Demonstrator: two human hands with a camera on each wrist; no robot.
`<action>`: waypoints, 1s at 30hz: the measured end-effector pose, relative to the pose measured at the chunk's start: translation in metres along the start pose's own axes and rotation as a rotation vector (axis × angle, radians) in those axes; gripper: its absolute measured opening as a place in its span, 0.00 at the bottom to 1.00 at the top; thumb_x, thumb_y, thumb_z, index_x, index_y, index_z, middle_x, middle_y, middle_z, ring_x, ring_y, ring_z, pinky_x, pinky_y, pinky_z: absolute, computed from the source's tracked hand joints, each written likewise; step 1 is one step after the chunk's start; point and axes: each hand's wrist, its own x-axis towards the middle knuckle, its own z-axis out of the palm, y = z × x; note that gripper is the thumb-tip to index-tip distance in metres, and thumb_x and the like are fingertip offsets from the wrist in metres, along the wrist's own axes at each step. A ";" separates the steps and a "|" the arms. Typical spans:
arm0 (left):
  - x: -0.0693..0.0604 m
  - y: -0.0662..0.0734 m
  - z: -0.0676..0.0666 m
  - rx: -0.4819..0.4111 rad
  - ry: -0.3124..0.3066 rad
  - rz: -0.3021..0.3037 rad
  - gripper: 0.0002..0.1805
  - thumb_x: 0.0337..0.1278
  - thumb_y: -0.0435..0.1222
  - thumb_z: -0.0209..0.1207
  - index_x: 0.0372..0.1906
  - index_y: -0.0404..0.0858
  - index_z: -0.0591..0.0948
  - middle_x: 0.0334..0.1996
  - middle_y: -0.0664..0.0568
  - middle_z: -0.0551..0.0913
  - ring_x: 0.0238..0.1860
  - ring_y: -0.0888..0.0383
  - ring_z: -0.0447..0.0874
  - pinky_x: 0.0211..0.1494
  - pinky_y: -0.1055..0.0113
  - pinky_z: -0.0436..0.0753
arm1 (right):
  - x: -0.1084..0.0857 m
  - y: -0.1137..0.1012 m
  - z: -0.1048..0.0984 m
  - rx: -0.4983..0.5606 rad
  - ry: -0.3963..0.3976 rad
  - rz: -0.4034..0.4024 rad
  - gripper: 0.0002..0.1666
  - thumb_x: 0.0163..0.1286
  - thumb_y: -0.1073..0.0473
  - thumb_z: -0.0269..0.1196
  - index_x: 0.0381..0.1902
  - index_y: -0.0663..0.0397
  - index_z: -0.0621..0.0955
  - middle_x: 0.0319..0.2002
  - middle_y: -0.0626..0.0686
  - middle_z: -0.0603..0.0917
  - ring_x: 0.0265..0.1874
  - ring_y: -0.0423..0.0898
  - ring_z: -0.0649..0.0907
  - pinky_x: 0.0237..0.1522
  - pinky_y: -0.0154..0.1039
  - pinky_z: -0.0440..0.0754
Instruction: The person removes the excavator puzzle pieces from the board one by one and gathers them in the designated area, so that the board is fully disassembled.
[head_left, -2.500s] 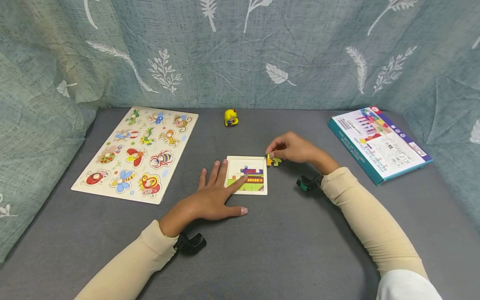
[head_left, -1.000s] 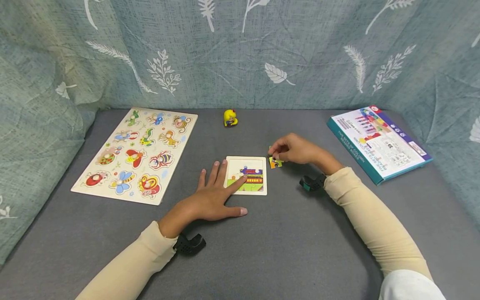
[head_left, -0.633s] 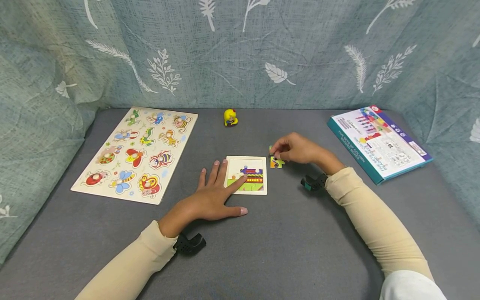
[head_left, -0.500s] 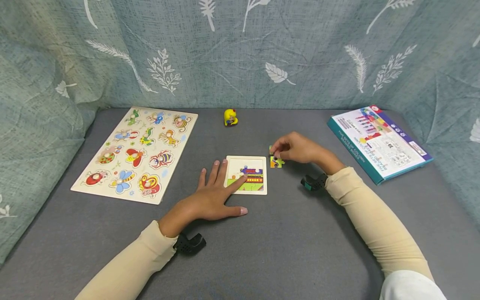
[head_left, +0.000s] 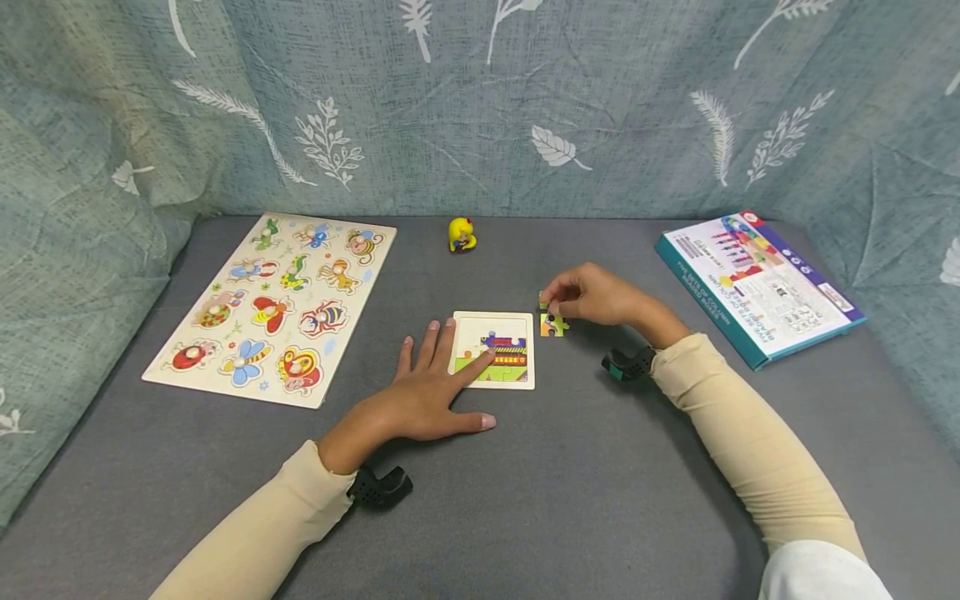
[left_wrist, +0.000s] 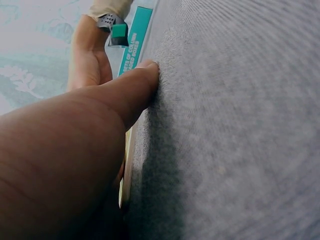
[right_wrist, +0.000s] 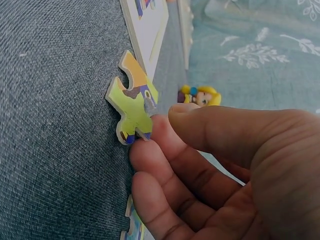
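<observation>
One bare left grip (head_left: 426,408) and one bare right grip (head_left: 592,296) make two, with two beige fabric sleeves (head_left: 247,525) and two black plastic wrist devices (head_left: 381,489). At least two loose jigsaw pieces show: one green, orange and blue piece (right_wrist: 132,102) and one pale-blue-edged piece (right_wrist: 133,227), partly cut off; any hidden cannot be counted. There is one square cream wooden puzzle tray (head_left: 472,329), its seated pieces too covered to count. One large pale wooden board (head_left: 303,300) carries twelve colourful bug-shaped figures (head_left: 272,315), four rows of three. One yellow-haired toy figurine (head_left: 461,236), one teal-and-white cardboard box (head_left: 761,287), one dark grey counter (head_left: 480,517).
</observation>
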 end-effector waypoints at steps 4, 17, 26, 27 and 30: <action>0.000 0.000 -0.001 0.000 0.001 -0.001 0.50 0.54 0.70 0.52 0.78 0.61 0.46 0.74 0.40 0.19 0.72 0.43 0.13 0.66 0.38 0.23 | 0.001 0.000 -0.001 -0.006 0.010 0.013 0.10 0.70 0.70 0.59 0.46 0.67 0.83 0.37 0.56 0.85 0.36 0.47 0.81 0.38 0.41 0.78; 0.000 0.000 0.001 0.000 0.010 0.011 0.50 0.54 0.70 0.52 0.78 0.60 0.47 0.74 0.42 0.19 0.71 0.45 0.11 0.66 0.38 0.24 | 0.001 -0.002 0.000 -0.035 0.056 0.020 0.11 0.71 0.67 0.60 0.48 0.65 0.84 0.41 0.56 0.86 0.38 0.45 0.81 0.41 0.43 0.78; 0.004 0.005 0.001 0.016 0.030 0.087 0.50 0.58 0.66 0.53 0.79 0.50 0.49 0.77 0.48 0.32 0.74 0.52 0.19 0.66 0.38 0.23 | 0.004 -0.005 0.007 -0.009 0.067 -0.003 0.12 0.71 0.65 0.59 0.49 0.64 0.84 0.41 0.55 0.86 0.37 0.45 0.82 0.42 0.42 0.78; 0.004 0.006 0.001 0.017 0.030 0.087 0.50 0.59 0.66 0.53 0.79 0.49 0.48 0.77 0.47 0.33 0.75 0.51 0.21 0.66 0.38 0.23 | 0.005 -0.006 0.008 -0.001 0.066 -0.005 0.12 0.72 0.65 0.59 0.49 0.64 0.84 0.41 0.55 0.86 0.37 0.45 0.82 0.41 0.42 0.78; 0.004 0.010 0.001 0.028 0.041 0.082 0.51 0.59 0.65 0.53 0.79 0.47 0.46 0.77 0.44 0.34 0.75 0.48 0.22 0.66 0.38 0.24 | 0.008 -0.006 0.011 0.018 0.065 -0.007 0.13 0.72 0.63 0.59 0.49 0.65 0.84 0.40 0.56 0.86 0.36 0.45 0.82 0.39 0.40 0.78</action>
